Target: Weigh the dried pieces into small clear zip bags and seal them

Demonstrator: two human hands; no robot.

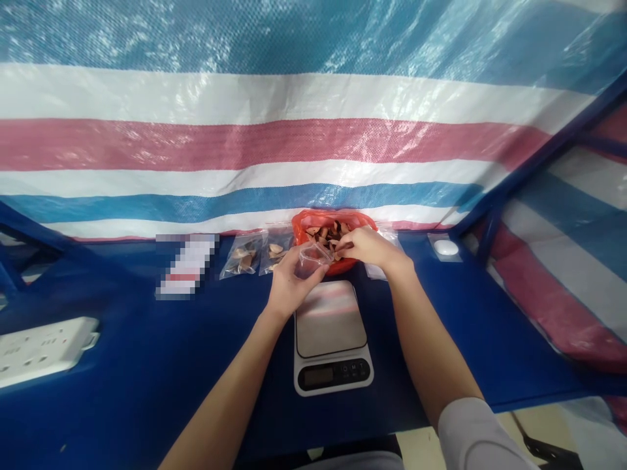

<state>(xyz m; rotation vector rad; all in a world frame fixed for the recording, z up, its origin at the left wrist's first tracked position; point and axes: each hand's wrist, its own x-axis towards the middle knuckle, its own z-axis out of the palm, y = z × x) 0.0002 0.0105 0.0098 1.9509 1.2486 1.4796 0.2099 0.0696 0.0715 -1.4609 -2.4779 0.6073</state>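
Note:
My left hand (290,277) grips a small clear plastic bag (313,259), whose mouth gapes toward the right. Beside it, the fingers of my right hand (369,249) are pinched together on brown dried pieces, at the mouth of the clear bag and over a red plastic bag (304,222). Many loose brown and tan dried pieces (327,234) fill the red bag. In front of both hands lies a white kitchen scale (330,320) with a bare metal plate; its display looks dark.
Two clear bags of dried pieces (243,256) (275,251) lie left of the red bag. A blurred printed sheet (189,267) and a white power strip (46,349) are farther left. A white oval object (445,248) sits at right. Striped sheeting (245,143) hangs behind the blue table (161,365).

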